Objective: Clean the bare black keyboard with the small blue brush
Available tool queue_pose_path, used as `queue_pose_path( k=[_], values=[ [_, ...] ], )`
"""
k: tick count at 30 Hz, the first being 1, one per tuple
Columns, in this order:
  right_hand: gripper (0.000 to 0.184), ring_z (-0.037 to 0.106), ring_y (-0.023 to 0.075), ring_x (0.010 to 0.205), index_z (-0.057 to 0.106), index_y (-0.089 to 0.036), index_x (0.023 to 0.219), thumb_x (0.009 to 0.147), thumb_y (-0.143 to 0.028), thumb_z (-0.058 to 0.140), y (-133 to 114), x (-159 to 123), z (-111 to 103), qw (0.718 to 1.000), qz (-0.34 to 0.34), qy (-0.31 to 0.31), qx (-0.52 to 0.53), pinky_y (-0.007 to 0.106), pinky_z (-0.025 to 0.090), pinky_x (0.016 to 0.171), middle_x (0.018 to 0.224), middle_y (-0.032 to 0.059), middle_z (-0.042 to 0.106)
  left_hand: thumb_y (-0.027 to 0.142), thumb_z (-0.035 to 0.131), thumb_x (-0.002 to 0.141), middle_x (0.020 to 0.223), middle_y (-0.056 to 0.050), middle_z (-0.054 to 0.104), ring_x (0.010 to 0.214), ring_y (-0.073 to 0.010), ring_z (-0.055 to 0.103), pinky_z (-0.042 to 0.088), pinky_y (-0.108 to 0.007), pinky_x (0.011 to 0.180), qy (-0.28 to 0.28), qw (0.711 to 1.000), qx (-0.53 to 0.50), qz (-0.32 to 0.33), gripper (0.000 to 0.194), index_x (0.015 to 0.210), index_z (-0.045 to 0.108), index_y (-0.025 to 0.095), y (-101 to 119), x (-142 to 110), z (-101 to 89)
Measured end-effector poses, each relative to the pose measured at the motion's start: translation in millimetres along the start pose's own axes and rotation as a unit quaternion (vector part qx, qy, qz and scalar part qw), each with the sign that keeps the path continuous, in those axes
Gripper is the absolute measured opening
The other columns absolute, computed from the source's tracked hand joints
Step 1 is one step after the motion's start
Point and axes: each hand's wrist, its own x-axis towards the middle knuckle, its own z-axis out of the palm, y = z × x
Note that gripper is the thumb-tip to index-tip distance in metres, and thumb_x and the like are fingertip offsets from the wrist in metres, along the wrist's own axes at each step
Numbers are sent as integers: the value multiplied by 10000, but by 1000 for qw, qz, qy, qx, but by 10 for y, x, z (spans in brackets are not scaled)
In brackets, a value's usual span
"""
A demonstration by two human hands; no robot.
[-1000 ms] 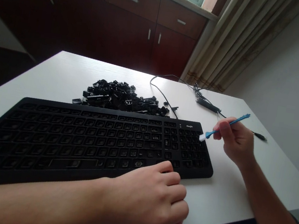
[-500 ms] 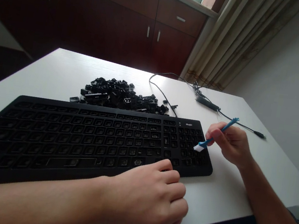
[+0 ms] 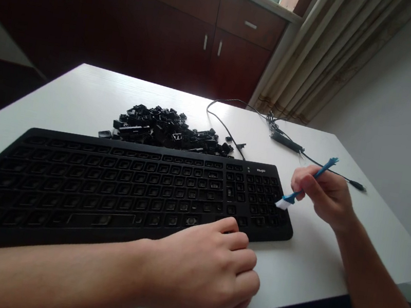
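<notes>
A black keyboard [image 3: 109,222] lies across the white table with its keycaps off, its sockets bare. In a pinch between thumb and fingers, my right hand [image 3: 326,194] holds a small blue brush [image 3: 303,190]. The brush is tilted, its white bristles down at the right side of the number pad. My left hand [image 3: 210,274] is closed at the keyboard's front edge, below the arrow-key area. Its fingers are curled and the thumb is hidden, with the index finger over the edge. Behind the keyboard sits a heap of loose black keycaps [image 3: 166,129].
A black cable [image 3: 220,120] runs from the keyboard's back to a bundle. Near it lies a dark tool-like object [image 3: 287,141] with thin metal wire by its end. The white table [image 3: 311,275] has its near edge at my body. Dark red cabinets [image 3: 161,37] and a curtain [image 3: 303,55] stand behind.
My right hand has moved the brush slightly right, toward the outer edge of the number pad. My left hand stays at the keyboard's front edge. The whole view has shifted slightly.
</notes>
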Motion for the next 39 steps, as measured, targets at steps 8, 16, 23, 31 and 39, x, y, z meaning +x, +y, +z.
queue_pose_path(
  k=[8, 16, 23, 31, 39],
  values=[
    [285, 536, 119, 548, 644, -190, 748, 990, -314, 561, -123, 25, -49, 979, 68, -190, -1, 253, 418, 493, 628, 2, 569, 281, 568, 928, 722, -10, 546, 662, -172, 434, 360, -375, 683, -2, 1000, 1, -3, 165, 795, 531, 190, 8, 0, -20],
    [220, 560, 124, 602, 681, -182, 812, 976, -299, 592, -98, 7, -91, 987, 56, -148, -18, 255, 437, 540, 675, 15, 605, 277, 567, 928, 720, -6, 539, 662, -172, 430, 363, -374, 694, 0, 1000, 2, -2, 171, 788, 527, 188, 3, 1, -6],
    [251, 546, 109, 544, 670, -185, 810, 982, -345, 582, -139, 13, -111, 991, 89, -100, 27, 236, 430, 479, 676, 17, 609, 270, 572, 921, 716, -8, 539, 658, -173, 434, 353, -368, 684, 1, 1000, -1, 0, 161, 788, 532, 189, 4, 9, -22],
    [347, 458, 83, 453, 626, -182, 704, 984, -381, 575, -163, 17, -82, 975, 127, -181, -5, 216, 358, 415, 548, -22, 518, 284, 587, 915, 710, -4, 534, 650, -167, 442, 351, -352, 696, 9, 1000, 7, 0, 177, 778, 523, 191, 4, 5, -6],
    [267, 510, 91, 503, 683, -174, 814, 989, -344, 577, -114, 7, -31, 980, 109, -165, -4, 212, 390, 448, 602, -1, 583, 290, 576, 921, 712, -6, 545, 652, -170, 446, 361, -361, 695, 12, 1000, 9, -3, 188, 771, 521, 190, 11, -1, 2]
  ],
)
